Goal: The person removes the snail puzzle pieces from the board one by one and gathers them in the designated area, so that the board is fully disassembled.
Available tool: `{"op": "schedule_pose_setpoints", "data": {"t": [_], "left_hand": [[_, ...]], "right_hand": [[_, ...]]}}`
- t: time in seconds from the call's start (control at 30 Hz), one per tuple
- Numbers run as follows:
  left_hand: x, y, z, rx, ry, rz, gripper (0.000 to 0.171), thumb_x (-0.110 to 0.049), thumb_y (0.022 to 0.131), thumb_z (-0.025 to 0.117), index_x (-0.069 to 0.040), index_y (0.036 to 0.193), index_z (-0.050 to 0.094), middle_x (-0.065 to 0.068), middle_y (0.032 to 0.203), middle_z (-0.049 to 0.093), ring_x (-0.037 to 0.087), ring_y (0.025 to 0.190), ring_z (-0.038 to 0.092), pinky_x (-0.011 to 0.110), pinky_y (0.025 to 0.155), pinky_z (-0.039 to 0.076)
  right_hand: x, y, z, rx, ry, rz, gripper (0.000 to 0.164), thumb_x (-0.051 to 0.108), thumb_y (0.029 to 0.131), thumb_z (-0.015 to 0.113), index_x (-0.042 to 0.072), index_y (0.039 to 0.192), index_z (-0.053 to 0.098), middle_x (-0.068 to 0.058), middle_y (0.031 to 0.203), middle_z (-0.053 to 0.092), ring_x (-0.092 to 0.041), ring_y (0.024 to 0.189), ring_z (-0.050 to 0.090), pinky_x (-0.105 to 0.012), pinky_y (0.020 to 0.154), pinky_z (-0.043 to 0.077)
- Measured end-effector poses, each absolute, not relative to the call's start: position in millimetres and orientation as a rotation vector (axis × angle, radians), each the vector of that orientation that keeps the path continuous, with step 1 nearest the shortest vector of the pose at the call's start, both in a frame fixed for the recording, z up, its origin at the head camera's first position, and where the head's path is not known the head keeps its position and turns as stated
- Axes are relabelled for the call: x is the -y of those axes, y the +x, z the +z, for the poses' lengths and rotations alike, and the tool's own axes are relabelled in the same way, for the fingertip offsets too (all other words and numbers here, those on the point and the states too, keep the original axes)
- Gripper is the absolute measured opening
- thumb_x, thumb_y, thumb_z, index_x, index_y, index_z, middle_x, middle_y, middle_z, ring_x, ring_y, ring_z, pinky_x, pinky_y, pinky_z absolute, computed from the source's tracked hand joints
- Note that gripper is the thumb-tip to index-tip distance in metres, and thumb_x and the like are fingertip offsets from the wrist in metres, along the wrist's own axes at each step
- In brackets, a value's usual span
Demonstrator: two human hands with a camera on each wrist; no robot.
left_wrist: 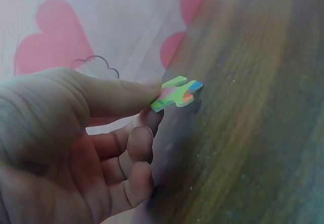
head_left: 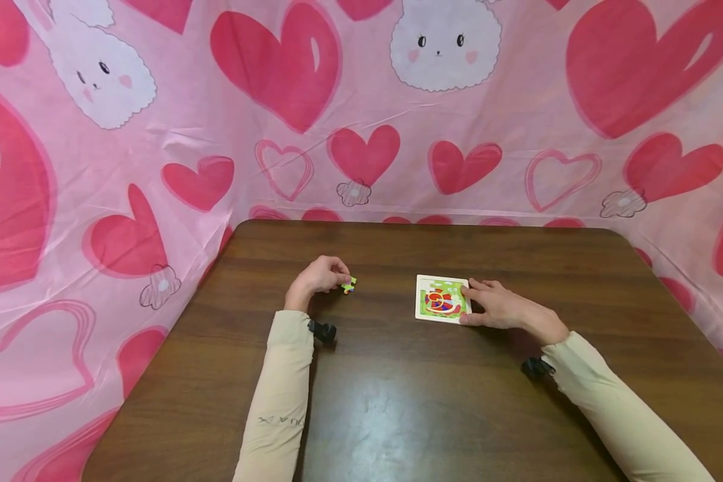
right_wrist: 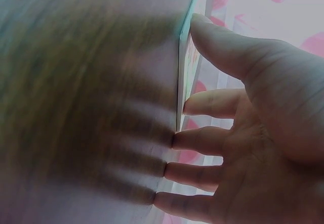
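Note:
In the head view, my left hand (head_left: 322,274) pinches a small jigsaw piece (left_wrist: 174,93) between thumb and forefinger. The piece is mostly green, with blue and orange at one end, and is held just over the tabletop. Its other three fingers curl loosely below, seen in the left wrist view. To the right, a square puzzle board (head_left: 418,299) with a pale rim and a red, green and yellow picture lies flat. My right hand (head_left: 499,306) rests at the board's right side, thumb and forefinger on its edge. The remaining fingers are fairly straight, their tips on the table.
Both items are on or over a dark brown wooden table (head_left: 373,395) with rounded far corners. A pink cloth (head_left: 410,120) printed with hearts and rabbit faces hangs behind and beside it. Black wrist cameras sit at the left sleeve (head_left: 289,375) and right sleeve (head_left: 608,395).

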State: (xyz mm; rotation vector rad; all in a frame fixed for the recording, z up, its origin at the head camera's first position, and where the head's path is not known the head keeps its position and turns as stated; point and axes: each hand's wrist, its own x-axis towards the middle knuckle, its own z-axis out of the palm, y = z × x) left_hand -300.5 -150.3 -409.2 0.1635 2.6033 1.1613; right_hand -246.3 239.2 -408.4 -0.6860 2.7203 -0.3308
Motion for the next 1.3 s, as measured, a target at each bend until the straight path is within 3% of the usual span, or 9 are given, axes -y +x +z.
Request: {"op": "schedule_pose_setpoints", "data": {"t": [0.43,0.73,1.07,1.3], "left_hand": [[154.0,-303.7,-410.4,-2.644,0.112,1.19,0.014,-0.017,0.089,0.07,-0.005,0.098,0.068,0.002,0.076,0.062,0.012,0.061,0.05,0.024,0.053,0.043],[155.0,-302.5,-406.0,-2.727,0.044,1.101,0.026,-0.035,0.094,0.065,-0.01,0.101,0.067,0.008,0.084,0.063,0.017,0.064,0.054,0.029,0.059,0.048],[126.7,-297.9,-395.9,-2.799,0.226,1.048,0.028,-0.039,0.095,0.061,-0.012,0.1,0.068,0.006,0.087,0.067,0.018,0.072,0.059,0.029,0.066,0.046],[103.2,-289.7,-384.5,-2.772,0.343,1.052,0.026,-0.039,0.096,0.06,-0.015,0.101,0.067,0.007,0.084,0.066,0.024,0.073,0.061,0.032,0.06,0.048]], "right_hand": [[-239.6,-248.1,-407.9,-2.721,-0.69,-0.329,0.082,0.054,0.09,0.063,0.001,0.148,0.039,-0.033,0.155,0.025,-0.057,0.137,0.025,-0.068,0.105,0.031],[-240.6,-248.1,-407.1,-2.711,-0.689,-0.335,0.082,0.053,0.09,0.063,0.001,0.148,0.038,-0.034,0.155,0.024,-0.058,0.137,0.024,-0.069,0.104,0.031],[-242.0,-248.6,-406.5,-2.689,-0.674,-0.348,0.084,0.055,0.089,0.063,0.004,0.149,0.038,-0.032,0.156,0.023,-0.056,0.138,0.022,-0.069,0.104,0.03],[-240.9,-248.1,-406.8,-2.683,-0.664,-0.356,0.082,0.054,0.088,0.065,0.005,0.149,0.038,-0.031,0.157,0.023,-0.056,0.139,0.022,-0.069,0.105,0.03]]}}
